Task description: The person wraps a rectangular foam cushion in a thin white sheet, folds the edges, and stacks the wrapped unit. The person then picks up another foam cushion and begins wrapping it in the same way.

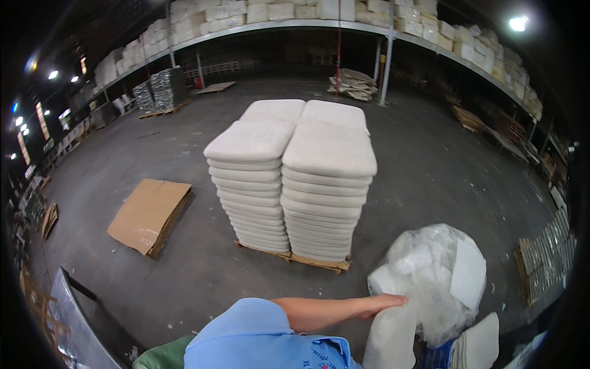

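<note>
My left arm stretches out to the right from a light blue sleeve. At its end, my left hand point(387, 302) is closed on the upper edge of a white cushion point(391, 339), a soft pad with rounded corners that stands upright. Just beyond it lies a big clear plastic bag point(424, 261) with white material inside. More white pads point(480, 341) stand on edge at the lower right, beside something blue. My right hand is out of view. In the middle, similar white cushions point(329, 150) are piled in tall, tightly packed columns on a wooden pallet point(319, 263).
Flat cardboard sheets point(150, 215) lie on the grey floor to the left. A metal-edged surface point(77, 326) is at the lower left. Overhead racking point(270, 25) carries wrapped white bundles at the back. Wrapped grey stacks point(169, 89) stand far left; a silvery stack point(547, 261) is at right.
</note>
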The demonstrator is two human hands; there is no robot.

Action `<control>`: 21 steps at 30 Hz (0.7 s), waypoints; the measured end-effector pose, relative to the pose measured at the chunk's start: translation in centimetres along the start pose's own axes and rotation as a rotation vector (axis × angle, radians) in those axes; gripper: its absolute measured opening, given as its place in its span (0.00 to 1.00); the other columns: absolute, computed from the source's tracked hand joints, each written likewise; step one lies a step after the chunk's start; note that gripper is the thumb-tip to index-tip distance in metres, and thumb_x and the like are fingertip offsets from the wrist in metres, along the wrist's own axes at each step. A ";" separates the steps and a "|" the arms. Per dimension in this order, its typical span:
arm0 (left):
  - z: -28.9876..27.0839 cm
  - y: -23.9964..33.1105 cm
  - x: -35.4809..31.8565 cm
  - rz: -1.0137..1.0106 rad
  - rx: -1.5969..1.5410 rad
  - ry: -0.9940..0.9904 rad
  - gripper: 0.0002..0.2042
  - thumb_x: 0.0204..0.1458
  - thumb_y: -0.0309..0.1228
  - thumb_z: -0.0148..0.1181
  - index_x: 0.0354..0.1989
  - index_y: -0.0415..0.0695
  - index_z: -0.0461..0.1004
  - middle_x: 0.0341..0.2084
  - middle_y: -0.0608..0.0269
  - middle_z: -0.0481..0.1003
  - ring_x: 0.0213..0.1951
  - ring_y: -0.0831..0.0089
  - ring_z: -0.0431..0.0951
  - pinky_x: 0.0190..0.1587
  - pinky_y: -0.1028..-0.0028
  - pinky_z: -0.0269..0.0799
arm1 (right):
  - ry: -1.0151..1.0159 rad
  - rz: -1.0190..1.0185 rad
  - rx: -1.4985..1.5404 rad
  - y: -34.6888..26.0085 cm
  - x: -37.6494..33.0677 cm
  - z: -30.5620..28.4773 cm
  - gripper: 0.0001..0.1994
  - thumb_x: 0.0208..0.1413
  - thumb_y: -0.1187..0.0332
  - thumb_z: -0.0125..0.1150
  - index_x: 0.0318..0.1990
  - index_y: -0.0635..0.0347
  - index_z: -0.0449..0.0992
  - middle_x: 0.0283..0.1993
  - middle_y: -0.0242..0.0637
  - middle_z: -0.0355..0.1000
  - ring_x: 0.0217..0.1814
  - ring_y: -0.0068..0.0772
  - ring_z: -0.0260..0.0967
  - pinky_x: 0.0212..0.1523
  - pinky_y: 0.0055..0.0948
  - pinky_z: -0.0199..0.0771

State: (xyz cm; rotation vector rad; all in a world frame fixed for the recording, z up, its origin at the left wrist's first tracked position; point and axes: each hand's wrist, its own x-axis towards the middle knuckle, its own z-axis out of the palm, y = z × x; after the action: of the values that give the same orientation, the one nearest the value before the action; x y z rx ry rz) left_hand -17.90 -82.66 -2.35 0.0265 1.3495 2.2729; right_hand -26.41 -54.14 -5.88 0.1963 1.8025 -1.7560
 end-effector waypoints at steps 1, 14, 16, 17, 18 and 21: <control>-1.8 1.5 -1.7 0.027 -0.030 0.045 0.32 0.69 0.47 0.53 0.76 0.43 0.56 0.74 0.62 0.60 0.72 0.72 0.60 0.73 0.72 0.55 | -0.018 -0.010 -0.010 -0.8 1.0 1.3 0.40 0.61 0.51 0.66 0.74 0.64 0.60 0.70 0.46 0.68 0.68 0.43 0.69 0.67 0.39 0.68; -16.9 13.4 -16.9 0.204 0.091 0.434 0.44 0.67 0.53 0.54 0.80 0.45 0.37 0.78 0.54 0.47 0.77 0.64 0.49 0.74 0.65 0.52 | -0.104 -0.234 -0.132 -10.6 14.6 11.6 0.41 0.60 0.52 0.67 0.75 0.64 0.59 0.70 0.46 0.68 0.68 0.44 0.68 0.68 0.39 0.68; -18.3 16.2 -17.7 0.279 0.212 0.432 0.46 0.64 0.53 0.57 0.80 0.44 0.37 0.77 0.51 0.48 0.77 0.61 0.49 0.75 0.63 0.51 | -0.079 -0.401 -0.177 -13.8 16.2 10.7 0.41 0.60 0.52 0.68 0.75 0.64 0.59 0.70 0.46 0.67 0.68 0.44 0.68 0.68 0.39 0.68; -19.0 17.7 -17.8 0.322 0.277 0.433 0.48 0.63 0.54 0.59 0.80 0.44 0.37 0.77 0.50 0.49 0.77 0.60 0.49 0.75 0.62 0.50 | -0.073 -0.514 -0.201 -16.1 17.0 10.5 0.41 0.60 0.52 0.68 0.75 0.64 0.59 0.70 0.46 0.67 0.68 0.44 0.68 0.68 0.39 0.68; -19.8 18.9 -17.8 0.355 0.322 0.470 0.48 0.62 0.53 0.60 0.80 0.43 0.37 0.76 0.49 0.49 0.77 0.59 0.49 0.75 0.61 0.50 | -0.073 -0.623 -0.219 -18.7 17.9 11.1 0.41 0.60 0.52 0.68 0.75 0.64 0.59 0.70 0.46 0.67 0.68 0.44 0.68 0.68 0.39 0.67; -22.6 22.5 -17.0 0.447 0.446 0.585 0.51 0.60 0.51 0.64 0.79 0.40 0.36 0.75 0.45 0.51 0.76 0.56 0.49 0.76 0.59 0.48 | -0.040 -0.966 -0.266 -29.2 19.7 15.4 0.49 0.53 0.47 0.74 0.76 0.64 0.56 0.74 0.47 0.63 0.71 0.44 0.65 0.69 0.39 0.66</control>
State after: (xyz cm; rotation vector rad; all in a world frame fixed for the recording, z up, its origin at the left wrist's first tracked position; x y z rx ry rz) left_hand -17.90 -117.06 8.64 -0.2253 2.3407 2.3716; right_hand -52.09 -77.87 10.08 -0.9581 2.2546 -2.0232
